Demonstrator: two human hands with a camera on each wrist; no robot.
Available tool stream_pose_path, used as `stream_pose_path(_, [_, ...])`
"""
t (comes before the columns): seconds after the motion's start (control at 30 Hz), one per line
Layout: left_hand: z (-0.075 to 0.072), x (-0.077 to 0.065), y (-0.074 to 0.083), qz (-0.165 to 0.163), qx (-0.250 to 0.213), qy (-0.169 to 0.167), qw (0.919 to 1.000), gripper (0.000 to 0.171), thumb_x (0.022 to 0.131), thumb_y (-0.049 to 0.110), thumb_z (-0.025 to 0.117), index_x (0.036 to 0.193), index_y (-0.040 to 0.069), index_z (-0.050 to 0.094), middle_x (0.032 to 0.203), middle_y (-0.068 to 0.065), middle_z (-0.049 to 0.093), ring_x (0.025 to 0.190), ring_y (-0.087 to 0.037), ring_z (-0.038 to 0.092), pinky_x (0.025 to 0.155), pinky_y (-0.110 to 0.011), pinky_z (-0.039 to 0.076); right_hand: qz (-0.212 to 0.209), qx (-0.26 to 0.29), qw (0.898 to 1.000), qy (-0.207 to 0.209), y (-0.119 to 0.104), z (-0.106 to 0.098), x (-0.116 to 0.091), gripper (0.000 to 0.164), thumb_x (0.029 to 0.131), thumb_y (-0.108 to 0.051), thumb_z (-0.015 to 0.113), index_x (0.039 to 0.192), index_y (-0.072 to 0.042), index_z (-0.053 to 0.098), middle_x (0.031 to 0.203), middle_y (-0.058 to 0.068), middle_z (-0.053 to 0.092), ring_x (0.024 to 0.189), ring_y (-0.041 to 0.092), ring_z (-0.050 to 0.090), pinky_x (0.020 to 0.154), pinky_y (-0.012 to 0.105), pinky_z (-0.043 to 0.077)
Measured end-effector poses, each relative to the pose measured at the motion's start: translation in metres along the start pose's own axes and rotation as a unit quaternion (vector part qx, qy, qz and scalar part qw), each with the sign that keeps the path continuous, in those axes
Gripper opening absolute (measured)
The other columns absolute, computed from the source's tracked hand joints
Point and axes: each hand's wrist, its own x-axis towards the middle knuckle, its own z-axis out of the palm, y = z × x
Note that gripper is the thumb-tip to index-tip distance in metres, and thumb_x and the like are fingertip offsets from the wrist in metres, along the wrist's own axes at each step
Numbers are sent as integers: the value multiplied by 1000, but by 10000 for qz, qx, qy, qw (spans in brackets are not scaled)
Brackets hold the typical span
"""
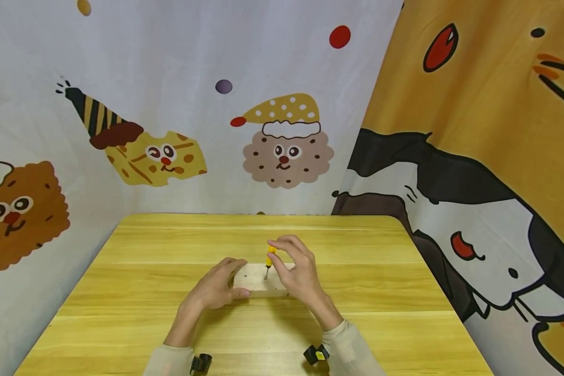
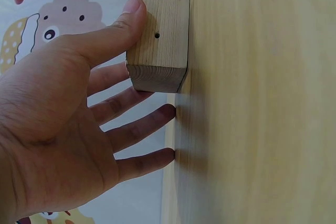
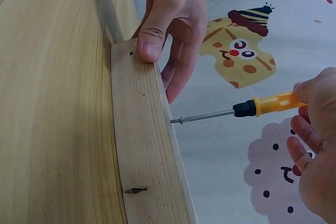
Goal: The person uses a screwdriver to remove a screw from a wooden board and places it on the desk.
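A pale wooden block [image 1: 251, 279] lies flat on the table. My left hand [image 1: 218, 286] holds its left end, the thumb on the near side and the forefinger behind; the other fingers are spread, as the left wrist view shows. Between the thumb and fingers of my right hand [image 1: 302, 271] is the yellow handle of a screwdriver [image 3: 273, 103] with a black collar. Its shaft points down at the block's top, slightly tilted. At the tip stands a screw [image 3: 177, 121], its head against the driver and its point at the wood, much of its thread still showing.
The wood-grain table [image 1: 160, 245] reaches back to a printed curtain [image 1: 178, 62] with cartoon figures. A dark knot [image 3: 136, 190] and a small hole [image 2: 157, 35] mark the block's near side. Black wrist cameras [image 1: 201, 363] sit at both sleeves.
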Motion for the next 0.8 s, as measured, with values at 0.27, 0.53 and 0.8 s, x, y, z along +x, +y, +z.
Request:
stream_pose_path(0.27, [0,-2,1,-21,-39,14,10000,83,94,38,94,163,7,59,162,-19,61,148,-47,61,120,-70,53,23,-48,10000,-43,-1,-1,0,36,95,9,85,129,-4,82,122,14,79,112,31,78,104,28,64])
stream_pose_path(0.53, [0,-1,1,-81,-42,22,10000,82,95,36,94,163,7,58,162,-19,60,149,-46,61,121,-70,52,51,-159,9998,-60,-1,-1,-1,36,96,11,82,129,-4,83,124,14,84,116,33,79,100,43,69])
stream_pose_path(0.8, [1,-1,0,-77,-50,20,10000,83,95,36,93,164,6,58,162,-19,61,149,-46,60,121,-70,52,69,-124,9999,-31,0,-2,-1,34,96,11,82,127,-5,83,123,13,85,113,31,79,98,39,68])
